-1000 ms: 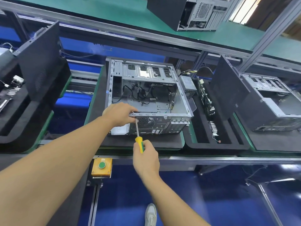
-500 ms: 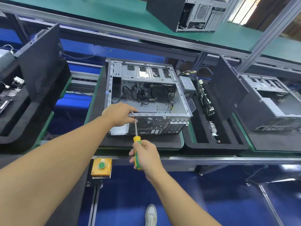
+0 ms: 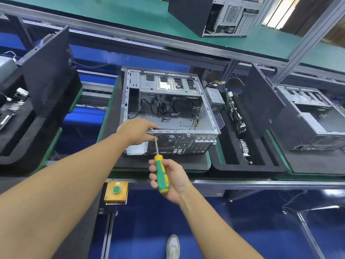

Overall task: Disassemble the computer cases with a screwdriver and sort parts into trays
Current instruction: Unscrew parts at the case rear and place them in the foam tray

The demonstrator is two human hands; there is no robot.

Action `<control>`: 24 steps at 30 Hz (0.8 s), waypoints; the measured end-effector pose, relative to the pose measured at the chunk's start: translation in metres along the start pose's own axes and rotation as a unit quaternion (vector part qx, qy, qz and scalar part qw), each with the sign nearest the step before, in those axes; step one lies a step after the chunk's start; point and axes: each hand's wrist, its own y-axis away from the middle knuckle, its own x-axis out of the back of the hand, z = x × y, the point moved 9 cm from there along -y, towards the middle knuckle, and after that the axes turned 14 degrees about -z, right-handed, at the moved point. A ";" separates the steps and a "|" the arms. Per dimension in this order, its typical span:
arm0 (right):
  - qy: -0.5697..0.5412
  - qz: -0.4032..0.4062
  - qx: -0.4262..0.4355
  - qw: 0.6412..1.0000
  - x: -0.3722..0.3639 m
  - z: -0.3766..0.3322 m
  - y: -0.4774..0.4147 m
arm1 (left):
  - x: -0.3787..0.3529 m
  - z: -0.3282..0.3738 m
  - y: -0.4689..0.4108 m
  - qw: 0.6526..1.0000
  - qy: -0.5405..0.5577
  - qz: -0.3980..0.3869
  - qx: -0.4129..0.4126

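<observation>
An open grey computer case (image 3: 168, 109) lies on a black foam mat (image 3: 164, 161) in the middle of the belt, its inside showing loose black cables. My left hand (image 3: 136, 131) grips the near top rim of the case at its left corner. My right hand (image 3: 169, 178) holds a green-and-yellow screwdriver (image 3: 161, 174) by the handle. The metal shaft points up and its tip meets the rear panel just under my left fingers, beside the fan grille.
A black foam tray (image 3: 248, 165) to the right holds a power supply (image 3: 215, 100), boards and small parts. Another open case (image 3: 313, 124) lies far right, with a black side panel (image 3: 261, 103) leaning against it. A black panel (image 3: 46, 75) stands at left. An orange button box (image 3: 116, 191) sits below the belt edge.
My right hand has drawn back toward me and turned, so more of the screwdriver handle shows. The tip stays at the rear panel. The left hand has kept its grip.
</observation>
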 end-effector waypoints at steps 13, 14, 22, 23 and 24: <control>0.041 0.020 -0.036 0.998 -0.006 -0.004 -0.001 | 0.001 0.003 0.003 1.000 0.009 -0.010 -0.003; 0.023 -0.007 -0.039 0.999 -0.008 -0.005 -0.003 | 0.001 0.003 0.003 1.000 0.006 -0.008 -0.005; 0.311 0.196 0.075 0.927 0.019 -0.015 0.002 | 0.000 0.003 0.004 1.000 0.003 0.014 -0.018; 0.350 0.220 0.083 0.907 0.019 -0.018 0.005 | 0.000 0.003 0.005 1.000 0.004 0.016 -0.017; 0.364 0.232 0.081 0.898 0.018 -0.019 0.005 | 0.000 0.003 0.005 1.000 0.003 0.017 -0.016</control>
